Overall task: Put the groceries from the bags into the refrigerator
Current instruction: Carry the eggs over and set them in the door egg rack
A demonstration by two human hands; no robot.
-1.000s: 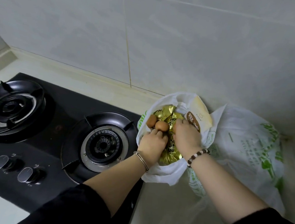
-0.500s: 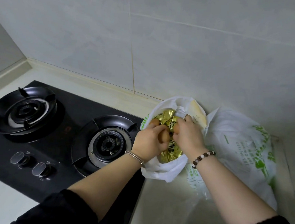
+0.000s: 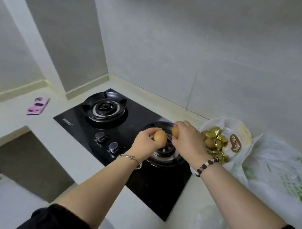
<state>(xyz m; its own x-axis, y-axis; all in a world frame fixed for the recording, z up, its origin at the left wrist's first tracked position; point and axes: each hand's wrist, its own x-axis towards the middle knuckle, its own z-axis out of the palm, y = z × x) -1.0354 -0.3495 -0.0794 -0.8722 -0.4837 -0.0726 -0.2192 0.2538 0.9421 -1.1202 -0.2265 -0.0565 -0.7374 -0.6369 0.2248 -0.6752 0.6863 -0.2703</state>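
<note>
Our left hand [image 3: 147, 143] curls its grip round a brown egg [image 3: 160, 138] above the right burner [image 3: 163, 157] of the black stove [image 3: 139, 117]. Just beside it, our right hand [image 3: 188, 140] pinches a second egg [image 3: 175, 131] in its fingertips. On the counter [image 3: 58, 136] to the right, the white bag [image 3: 216, 120] stands open by the wall, holding gold-wrapped packets [image 3: 215, 137] and a third egg [image 3: 209, 143]. A pink phone [image 3: 38, 106] lies far left.

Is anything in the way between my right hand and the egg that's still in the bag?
Nothing visible blocks it. The egg lies uncovered among gold wrappers in the open bag, beside your right hand, which already holds another egg.
</note>
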